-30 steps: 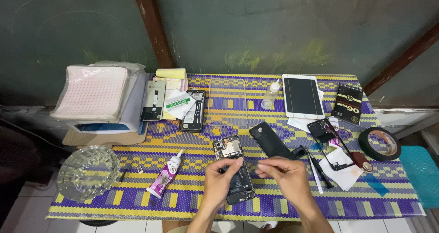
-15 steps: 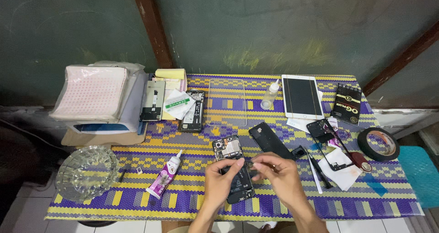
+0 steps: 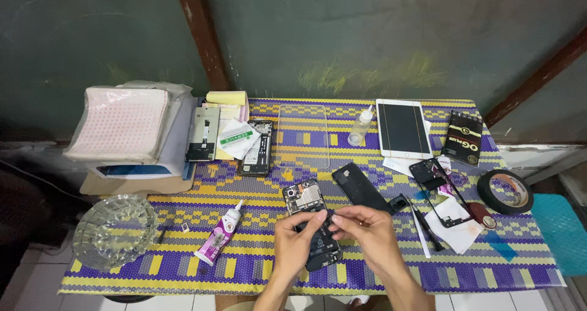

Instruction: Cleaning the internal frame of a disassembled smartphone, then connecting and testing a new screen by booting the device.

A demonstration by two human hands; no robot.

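Note:
An opened black phone (image 3: 310, 220) with bare circuit board lies on the purple and yellow woven mat (image 3: 257, 182) near the front edge. My left hand (image 3: 296, 245) rests over its lower half, fingers pinched near its middle. My right hand (image 3: 365, 233) meets it from the right, thumb and fingers pinched together on a small dark part above the phone. What the part is cannot be made out.
A black battery (image 3: 361, 187) lies right of the phone. Glue tube (image 3: 219, 242) and glass ashtray (image 3: 115, 237) sit at the left. Tablet (image 3: 402, 128), dropper bottle (image 3: 361, 125), phone frame (image 3: 446, 192), tape roll (image 3: 505, 190) and tools stand right; more opened phones (image 3: 257, 147) and a box behind.
Both hands have drawn closer together over the opened phone; my right hand moved left until its fingertips met those of my left hand.

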